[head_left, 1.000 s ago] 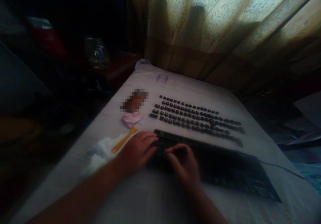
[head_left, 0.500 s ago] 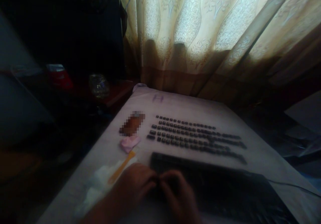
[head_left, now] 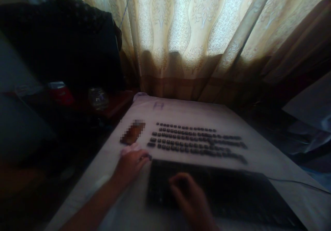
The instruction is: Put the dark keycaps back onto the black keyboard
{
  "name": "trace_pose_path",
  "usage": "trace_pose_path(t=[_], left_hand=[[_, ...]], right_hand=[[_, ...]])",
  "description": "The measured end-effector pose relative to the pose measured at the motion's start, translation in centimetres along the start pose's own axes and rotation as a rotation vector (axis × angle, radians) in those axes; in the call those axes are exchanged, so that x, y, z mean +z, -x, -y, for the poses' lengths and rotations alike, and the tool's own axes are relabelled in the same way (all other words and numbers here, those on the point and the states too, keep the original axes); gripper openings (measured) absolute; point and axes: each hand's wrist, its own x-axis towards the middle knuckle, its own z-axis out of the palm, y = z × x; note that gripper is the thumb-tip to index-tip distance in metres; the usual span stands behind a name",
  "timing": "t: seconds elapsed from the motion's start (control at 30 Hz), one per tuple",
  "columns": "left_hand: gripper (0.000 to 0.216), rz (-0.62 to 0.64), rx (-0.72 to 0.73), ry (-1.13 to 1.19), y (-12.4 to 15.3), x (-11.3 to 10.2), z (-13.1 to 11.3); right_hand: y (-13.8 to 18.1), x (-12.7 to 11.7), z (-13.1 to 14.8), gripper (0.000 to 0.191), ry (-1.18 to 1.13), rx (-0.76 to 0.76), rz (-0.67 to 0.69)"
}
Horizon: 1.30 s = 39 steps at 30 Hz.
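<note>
My left hand [head_left: 131,166] is closed, pinching a small dark keycap [head_left: 148,157] at its fingertips, just off the upper left corner of the black keyboard base [head_left: 232,193]. Beneath and behind that hand lies a pink cloth [head_left: 129,148], partly covered. My right hand [head_left: 188,196] hovers over the left half of the keyboard base, its thumb and forefinger curled together; whatever is between them, if anything, cannot be made out. Beyond the base, loose black keycaps [head_left: 181,143] stand in several rows on the light-coloured cloth.
A blurred-out phone-like object [head_left: 133,132] lies left of the keycap rows. A cable [head_left: 297,181] runs right from the keyboard base. At the left stand a dark monitor [head_left: 77,51], a glass jar [head_left: 98,99] and a red packet [head_left: 60,93]. A patterned curtain [head_left: 178,34] hangs behind.
My hands, together over the keyboard base's left edge before, are now apart. My left hand has moved up and forward with the keycap; the orange stick is now out of sight. The view has shifted slightly.
</note>
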Motion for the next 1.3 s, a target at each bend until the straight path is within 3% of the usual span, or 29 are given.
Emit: trace_pose_path(t=[0.2,0.37,0.67,1.03,1.23,1.3], left_hand=[[0.017,0.015,-0.111,-0.021,-3.6,1.1,1.4],[0.019,0.001,-0.111,-0.045,-3.4,2.3,2.0],[0.02,0.039,-0.039,-0.05,-3.6,1.9,2.0],[0.027,0.023,-0.028,-0.032,-3.5,1.8,2.4],[0.026,-0.052,0.073,-0.016,-1.3,0.6,0.0],[0.024,-0.122,0.182,0.028,0.1,0.9,-0.9]], right_hand=[[1.2,-0.7,0.0,0.019,0.048,-0.001,-0.018],[1.1,-1.8,-0.5,0.015,0.001,0.004,-0.007],[0.2,-3.2,0.1,0.017,-0.162,0.123,-0.116],[0.7,-1.5,1.3,0.013,-0.153,0.135,0.093],[0.9,-0.3,1.7,0.01,0.003,0.094,0.215],[1.0,-0.1,1.6,0.01,0.085,0.059,0.219]])
